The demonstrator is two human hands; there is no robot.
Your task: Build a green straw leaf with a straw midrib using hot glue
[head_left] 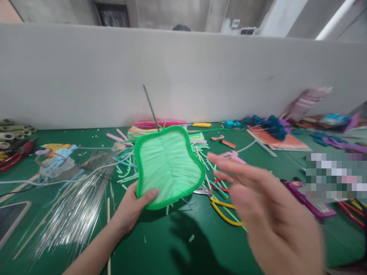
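Observation:
My left hand (pixel 137 206) grips the lower left edge of a leaf-shaped craft piece (pixel 169 166), thumb on its front face. The piece has a pale green, ribbed face and a bright green raised rim, and it is held up facing me. A thin dark wire (pixel 150 105) rises behind its top edge. To the right, slightly blurred, my right hand (pixel 266 206) hangs in the air with fingers stretched out and nothing visible in it. Yellow-handled scissors (pixel 225 214) lie on the table between the two hands, their blades near the piece's lower right edge.
The green table (pixel 155 248) carries a bundle of clear thin rods (pixel 77 206), cut green strips (pixel 127 177), a pink glue gun (pixel 233 156), a yellow glue gun (pixel 56 148), and a purple tool (pixel 309 200). A tablet-like device (pixel 13 219) lies left. A pale partition (pixel 183 72) stands behind.

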